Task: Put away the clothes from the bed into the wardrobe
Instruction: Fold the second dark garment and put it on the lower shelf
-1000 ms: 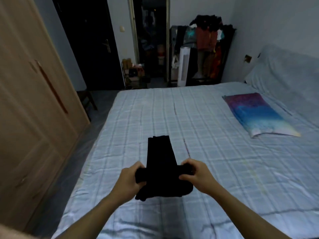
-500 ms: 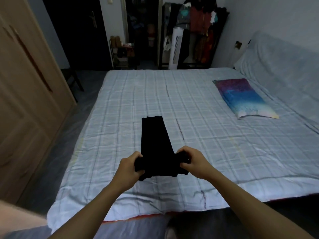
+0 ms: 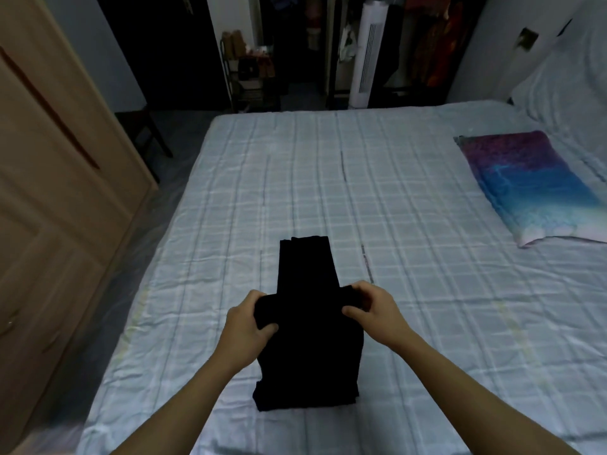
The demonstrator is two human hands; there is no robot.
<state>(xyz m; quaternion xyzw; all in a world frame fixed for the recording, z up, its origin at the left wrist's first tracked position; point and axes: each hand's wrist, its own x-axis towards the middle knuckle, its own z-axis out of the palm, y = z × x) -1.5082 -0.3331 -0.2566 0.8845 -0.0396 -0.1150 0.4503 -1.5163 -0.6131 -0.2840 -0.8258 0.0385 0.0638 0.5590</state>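
**Black garment held at the near edge of the bed**

Black garment (image 3: 310,326), folded into a long dark strip, lies on the near-middle of the bed (image 3: 410,208); its narrow far end rests flat on the sheet and its wider near end sits close to the near edge. From the head camera, the left hand (image 3: 246,318) pinches the garment's left corner, thumb on top and fingers curled under the cloth. The right hand (image 3: 369,308) grips the right corner the same way, so both hands are closed on the fabric. The cloth is matte, with no pattern visible, and its layers show as thin stacked edges at the far end.

Wide open sheet spreads far and right of the garment, pale with a grid of checks and light wrinkles. A pillow (image 3: 532,188), purple fading to blue and white, lies well apart at the right. The wardrobe (image 3: 56,198), light wood with its doors closed, stands along the left, a strip of floor between it and the bed. A white tower fan (image 3: 364,57) stands beyond the far edge.
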